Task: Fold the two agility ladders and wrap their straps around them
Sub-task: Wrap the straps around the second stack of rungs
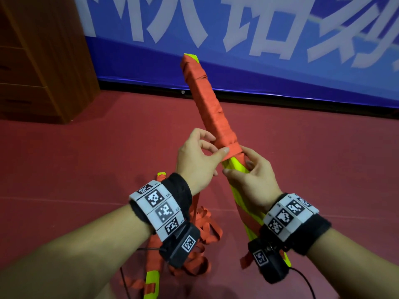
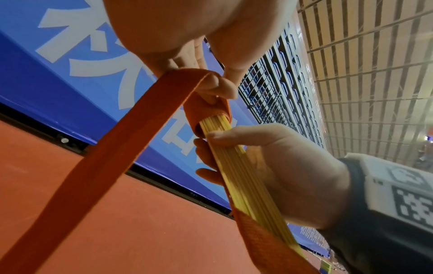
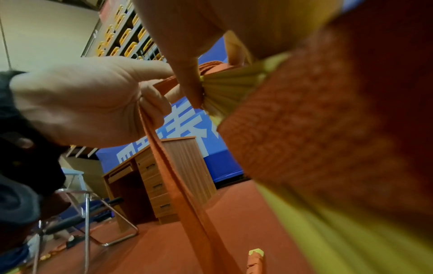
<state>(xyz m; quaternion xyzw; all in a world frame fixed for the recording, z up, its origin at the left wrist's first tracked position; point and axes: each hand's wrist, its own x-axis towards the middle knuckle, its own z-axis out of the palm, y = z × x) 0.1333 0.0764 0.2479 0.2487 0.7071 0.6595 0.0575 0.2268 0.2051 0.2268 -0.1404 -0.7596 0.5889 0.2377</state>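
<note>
While the folded ladder (image 1: 207,104) is held in the air, its long axis runs from the person's lap up and away toward the blue banner (image 1: 280,67), with the far end tilted slightly left. Orange strap (image 2: 93,166) turns cover the upper length; bare yellow rungs (image 2: 236,166) remain exposed at the near end, between the two hands.

The right hand (image 1: 252,180) grips the bundle of yellow rungs just below the last turn, thumb on top and fingers (image 2: 203,148) curled underneath. The left hand (image 1: 196,160) pinches the strap at the lowest turn, thumb pressed on the band where it crosses the bundle. From this pinch, the free strap hangs down toward the red floor (image 1: 64,158).

Judged from this layout, wrapping proceeds from the far end toward the body. The next turn must therefore land on the exposed yellow section, immediately below the left thumb and above the right hand's grip. The left hand is the nearer one to the working turn; the right hand acts as the anchor and may need to slide down the axis to clear space.

A second ladder (image 1: 152,279) lies on the floor beneath the left forearm, among loose orange strap (image 1: 205,223); how far it is wrapped cannot be told. A wooden cabinet (image 1: 32,61) stands at the left.
</note>
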